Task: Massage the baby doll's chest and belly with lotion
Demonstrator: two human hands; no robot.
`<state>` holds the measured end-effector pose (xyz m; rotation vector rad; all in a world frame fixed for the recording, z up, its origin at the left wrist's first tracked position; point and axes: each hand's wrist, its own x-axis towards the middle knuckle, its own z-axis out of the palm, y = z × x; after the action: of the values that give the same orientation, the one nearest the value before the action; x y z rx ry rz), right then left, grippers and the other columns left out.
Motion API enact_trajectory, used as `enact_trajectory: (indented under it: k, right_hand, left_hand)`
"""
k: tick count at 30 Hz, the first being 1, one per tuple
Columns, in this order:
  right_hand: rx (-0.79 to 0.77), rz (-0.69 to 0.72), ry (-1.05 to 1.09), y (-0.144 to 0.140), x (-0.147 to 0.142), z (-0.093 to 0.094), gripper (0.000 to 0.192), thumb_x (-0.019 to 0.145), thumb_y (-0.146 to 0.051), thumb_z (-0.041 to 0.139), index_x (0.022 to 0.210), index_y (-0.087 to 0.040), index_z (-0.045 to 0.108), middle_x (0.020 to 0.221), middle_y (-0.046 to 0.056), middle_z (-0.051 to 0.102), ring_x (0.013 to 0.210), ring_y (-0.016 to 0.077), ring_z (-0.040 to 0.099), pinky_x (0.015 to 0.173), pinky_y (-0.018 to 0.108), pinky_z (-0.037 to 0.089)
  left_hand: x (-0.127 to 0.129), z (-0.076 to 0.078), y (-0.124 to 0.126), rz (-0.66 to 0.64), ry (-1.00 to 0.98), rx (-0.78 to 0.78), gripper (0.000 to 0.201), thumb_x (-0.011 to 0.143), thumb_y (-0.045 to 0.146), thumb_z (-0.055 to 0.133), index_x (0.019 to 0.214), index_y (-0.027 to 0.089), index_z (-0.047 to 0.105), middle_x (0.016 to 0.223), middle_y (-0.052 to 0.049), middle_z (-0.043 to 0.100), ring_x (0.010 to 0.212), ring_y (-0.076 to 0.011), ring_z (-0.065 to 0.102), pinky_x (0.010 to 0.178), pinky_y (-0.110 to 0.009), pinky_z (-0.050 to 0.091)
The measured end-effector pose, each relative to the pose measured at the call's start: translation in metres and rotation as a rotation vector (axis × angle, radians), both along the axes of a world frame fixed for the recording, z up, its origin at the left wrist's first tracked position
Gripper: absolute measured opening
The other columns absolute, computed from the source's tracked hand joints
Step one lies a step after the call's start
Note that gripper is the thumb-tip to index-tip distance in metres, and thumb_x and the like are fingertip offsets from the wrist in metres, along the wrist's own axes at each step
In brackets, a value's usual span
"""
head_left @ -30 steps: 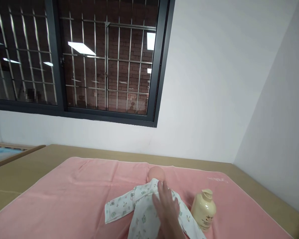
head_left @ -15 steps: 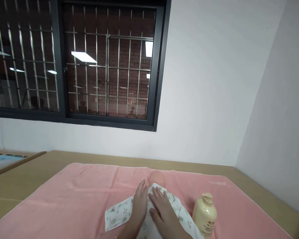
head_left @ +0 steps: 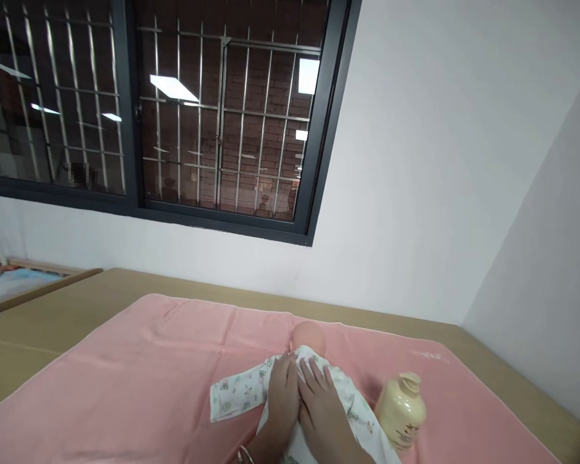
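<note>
The baby doll (head_left: 308, 336) in its printed white garment (head_left: 290, 393) lies on the pink towel (head_left: 140, 374), long axis from 5 to 11 o'clock, head away, and left hand (head_left: 283, 399) and right hand (head_left: 325, 412) rest open and flat on its chest, equally near.

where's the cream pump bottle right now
In the head view the cream pump bottle stands on the pink towel, right of the doll, beside the right hand.
</note>
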<state>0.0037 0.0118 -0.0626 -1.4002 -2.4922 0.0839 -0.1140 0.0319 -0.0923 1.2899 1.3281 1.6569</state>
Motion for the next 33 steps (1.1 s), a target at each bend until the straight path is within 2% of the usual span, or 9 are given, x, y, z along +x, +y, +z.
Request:
enact_trajectory:
  k: [4,9,11,15,18,21,24,28,33]
  right_hand:
    - [-0.023,-0.117,0.089,0.013,0.0,0.012,0.047,0.098,-0.036,0.026,0.138,-0.029,0.05,0.153,0.0,0.031,0.143,0.0232,0.024,0.117,0.05,0.016]
    - [0.056,-0.327,0.088,-0.006,-0.002,-0.017,0.054,0.095,-0.034,0.033,0.147,-0.018,0.037,0.155,0.006,0.027,0.145,0.0291,0.017,0.117,0.051,0.018]
    - [0.079,-0.196,0.059,-0.014,-0.001,-0.019,0.054,0.094,-0.031,0.036,0.148,-0.025,0.034,0.155,0.001,0.026,0.146,0.0297,0.012,0.117,0.054,0.015]
    - [0.027,0.074,0.027,-0.003,0.007,0.003,0.05,0.096,-0.03,0.032,0.146,-0.036,0.034,0.152,-0.006,0.032,0.145,0.0243,0.017,0.117,0.055,0.01]
    - [0.016,-0.133,0.079,0.01,0.007,0.008,0.051,0.098,-0.037,0.027,0.146,-0.023,0.037,0.151,0.002,0.036,0.143,0.0238,0.024,0.117,0.049,0.017]
    - [0.07,-0.365,0.058,0.002,-0.005,-0.004,0.056,0.097,-0.036,0.028,0.145,-0.009,0.038,0.15,0.013,0.035,0.142,0.0294,0.026,0.117,0.049,0.016]
    - [0.109,-0.274,0.011,-0.011,-0.017,-0.014,0.056,0.094,-0.036,0.037,0.146,-0.015,0.039,0.153,0.01,0.031,0.143,0.0327,0.021,0.117,0.053,0.009]
    - [0.078,-0.089,0.027,0.002,-0.014,-0.002,0.049,0.096,-0.035,0.035,0.144,-0.032,0.039,0.152,-0.001,0.033,0.143,0.0247,0.022,0.117,0.051,0.011]
    - [0.055,-0.383,0.046,0.013,-0.012,0.003,0.05,0.097,-0.029,0.026,0.14,-0.015,0.046,0.148,0.011,0.041,0.139,0.0257,0.031,0.116,0.048,0.016]
  left_hand:
    - [-0.002,0.004,-0.004,-0.01,0.024,-0.001,0.042,0.091,0.047,0.036,0.106,0.019,0.063,0.115,-0.011,0.065,0.108,-0.0226,0.058,0.102,-0.038,0.041]
    - [-0.001,0.0,-0.002,0.03,0.036,0.002,0.042,0.091,0.049,0.036,0.102,0.018,0.063,0.111,-0.011,0.066,0.106,-0.0225,0.059,0.1,-0.038,0.043]
    - [-0.001,-0.003,0.0,0.038,0.027,0.008,0.042,0.091,0.049,0.036,0.102,0.018,0.063,0.11,-0.011,0.067,0.105,-0.0224,0.06,0.1,-0.038,0.043]
    - [-0.003,-0.005,0.0,0.027,0.046,0.02,0.041,0.092,0.046,0.036,0.104,0.019,0.064,0.114,-0.011,0.066,0.109,-0.0225,0.058,0.104,-0.039,0.041]
    - [-0.003,-0.006,-0.001,0.016,0.074,0.027,0.041,0.092,0.045,0.037,0.105,0.018,0.064,0.117,-0.011,0.065,0.113,-0.0231,0.057,0.106,-0.04,0.039]
    - [-0.004,-0.008,-0.001,0.03,0.06,0.021,0.041,0.092,0.046,0.037,0.105,0.018,0.064,0.117,-0.011,0.065,0.113,-0.0236,0.057,0.105,-0.041,0.039]
    - [-0.006,-0.011,0.002,0.027,0.031,0.014,0.041,0.091,0.045,0.038,0.105,0.018,0.065,0.115,-0.011,0.066,0.11,-0.0237,0.058,0.104,-0.041,0.04]
    - [-0.01,-0.014,0.007,-0.008,0.01,-0.003,0.04,0.09,0.045,0.04,0.106,0.018,0.065,0.115,-0.011,0.066,0.111,-0.0234,0.058,0.104,-0.042,0.041]
    - [-0.01,-0.013,0.005,0.003,0.011,-0.019,0.038,0.088,0.043,0.042,0.105,0.019,0.066,0.118,-0.01,0.066,0.114,-0.0236,0.057,0.105,-0.042,0.039]
